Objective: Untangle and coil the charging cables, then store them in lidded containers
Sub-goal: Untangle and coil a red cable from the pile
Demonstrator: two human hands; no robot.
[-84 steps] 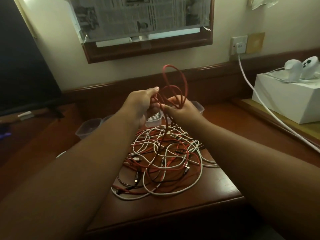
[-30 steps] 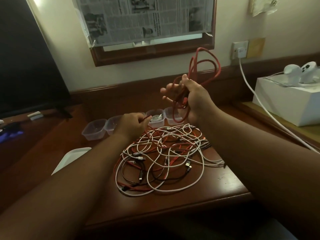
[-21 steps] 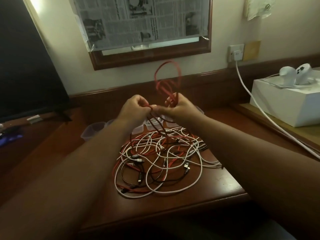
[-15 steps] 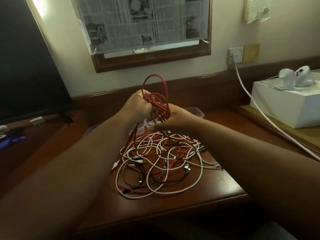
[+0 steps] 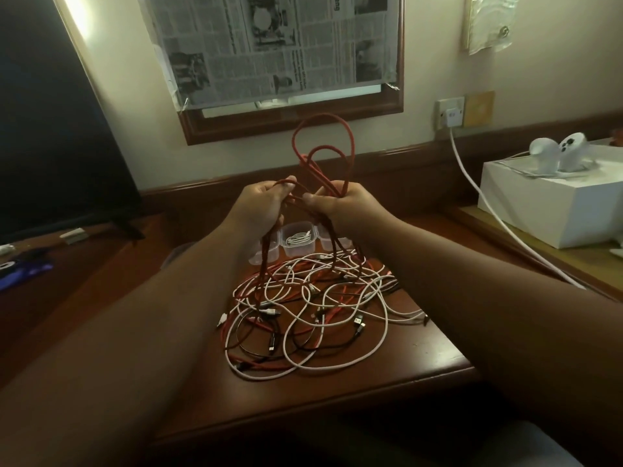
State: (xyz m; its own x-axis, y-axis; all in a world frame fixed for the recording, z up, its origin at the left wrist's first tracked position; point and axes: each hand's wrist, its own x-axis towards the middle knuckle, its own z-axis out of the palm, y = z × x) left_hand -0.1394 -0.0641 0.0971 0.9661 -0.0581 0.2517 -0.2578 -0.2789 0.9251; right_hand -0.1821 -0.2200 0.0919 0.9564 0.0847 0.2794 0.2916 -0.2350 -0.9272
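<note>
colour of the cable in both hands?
Red cable, looped above the hands; clearest in the head view.

Cream wall [image 5: 135,136], wood-framed window [image 5: 293,121] papered over with newspaper [image 5: 269,48]. Right of it a wall socket [image 5: 450,113]; left, a dark TV [image 5: 50,129].

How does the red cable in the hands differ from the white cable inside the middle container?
The red cable is held up by the left hand and right hand, its loops large and loose; the white cable lies in a small coil inside the clear container. The red cable's strands trail down into the tangled pile; the white cable sits apart from it. Both are looped.
</note>
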